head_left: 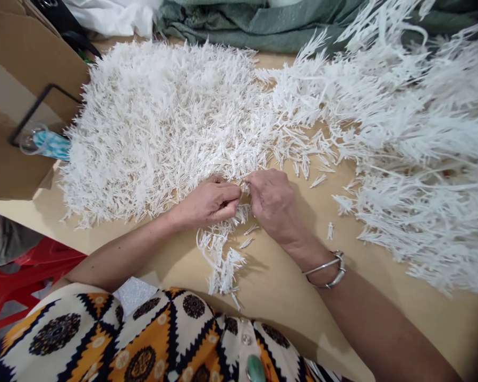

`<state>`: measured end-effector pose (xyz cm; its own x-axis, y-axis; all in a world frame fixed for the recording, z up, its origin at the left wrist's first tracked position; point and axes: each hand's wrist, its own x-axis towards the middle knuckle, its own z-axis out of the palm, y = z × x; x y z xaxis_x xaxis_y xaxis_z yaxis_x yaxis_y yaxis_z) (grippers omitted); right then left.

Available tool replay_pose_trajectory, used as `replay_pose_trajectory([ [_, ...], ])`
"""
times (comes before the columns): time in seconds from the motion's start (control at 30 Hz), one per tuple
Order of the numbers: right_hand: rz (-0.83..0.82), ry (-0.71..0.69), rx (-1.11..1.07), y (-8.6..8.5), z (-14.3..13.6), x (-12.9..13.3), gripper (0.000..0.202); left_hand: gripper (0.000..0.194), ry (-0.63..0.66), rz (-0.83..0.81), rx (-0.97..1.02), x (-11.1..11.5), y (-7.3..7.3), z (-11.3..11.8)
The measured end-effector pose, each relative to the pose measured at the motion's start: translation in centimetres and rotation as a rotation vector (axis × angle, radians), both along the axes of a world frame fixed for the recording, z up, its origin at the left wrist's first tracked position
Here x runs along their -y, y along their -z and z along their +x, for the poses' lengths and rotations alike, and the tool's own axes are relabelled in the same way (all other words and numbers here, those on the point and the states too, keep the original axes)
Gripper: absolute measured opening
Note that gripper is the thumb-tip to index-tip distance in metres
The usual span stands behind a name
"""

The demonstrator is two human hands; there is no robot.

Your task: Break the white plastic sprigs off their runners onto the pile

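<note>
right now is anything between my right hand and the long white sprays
Nothing visible blocks the right hand from the long white sprays; only a few loose sprigs lie on the table between them.

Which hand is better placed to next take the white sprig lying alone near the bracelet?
Probably the right hand: the sprig lies on its side, near the bracelet. The left hand is farther away.
</note>
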<state>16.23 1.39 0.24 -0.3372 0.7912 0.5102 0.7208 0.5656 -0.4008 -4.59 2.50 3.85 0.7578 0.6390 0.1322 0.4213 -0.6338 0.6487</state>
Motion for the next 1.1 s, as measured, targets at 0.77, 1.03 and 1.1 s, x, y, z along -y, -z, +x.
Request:
replay_pose_trajectory([
  [0.77,-0.332,-0.048,-0.525,-2.6,2.2,0.5,0.021,0.026,-0.175,0.064,0.126,0.6,-0.1,0.9],
  [1.03,-0.36,-0.056,-0.423,-2.9,1.6,1.3,0.017,0.026,-0.267,-0.15,0.219,0.8,-0.2,1.0],
  [1.1,-0.314,-0.111,-0.326,-2.9,1.9,1.0,0.021,0.027,-0.272,-0.177,0.231,0.8,-0.2,0.9],
])
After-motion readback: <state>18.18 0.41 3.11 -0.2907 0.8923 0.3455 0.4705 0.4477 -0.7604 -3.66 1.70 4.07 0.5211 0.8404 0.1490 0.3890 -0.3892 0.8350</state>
